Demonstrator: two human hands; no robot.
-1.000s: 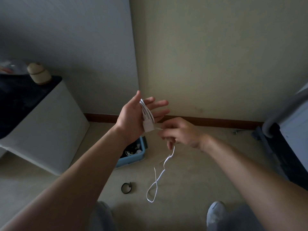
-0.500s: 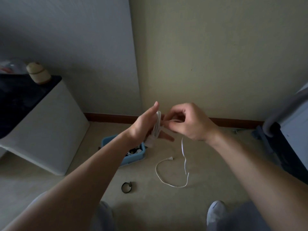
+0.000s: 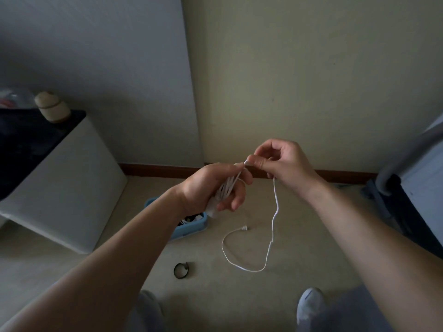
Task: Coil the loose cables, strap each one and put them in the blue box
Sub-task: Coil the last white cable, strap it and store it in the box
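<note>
A thin white cable [image 3: 273,226] is partly wound into loops around my left hand [image 3: 213,188], whose fingers curl over the loops and a white plug block at the bottom. My right hand [image 3: 280,161] pinches the cable just right of the left hand, at chest height. From there the loose tail hangs down to the floor, curves round and ends in a small plug [image 3: 244,228]. The blue box [image 3: 191,230] sits on the floor under my left forearm, with dark and white cables inside, mostly hidden. A black strap [image 3: 181,270] lies looped on the carpet.
A white cabinet [image 3: 60,188] with a dark top stands at the left, a beige jar [image 3: 51,106] on it. Dark furniture [image 3: 407,195] stands at the right edge. Walls meet in a corner ahead. My knees and one grey sock [image 3: 309,305] show at the bottom.
My right hand has moved up and to the right, carrying the cable over my left hand. My left hand has turned and its fingers have curled over the loops. The tail now lies on the floor.
</note>
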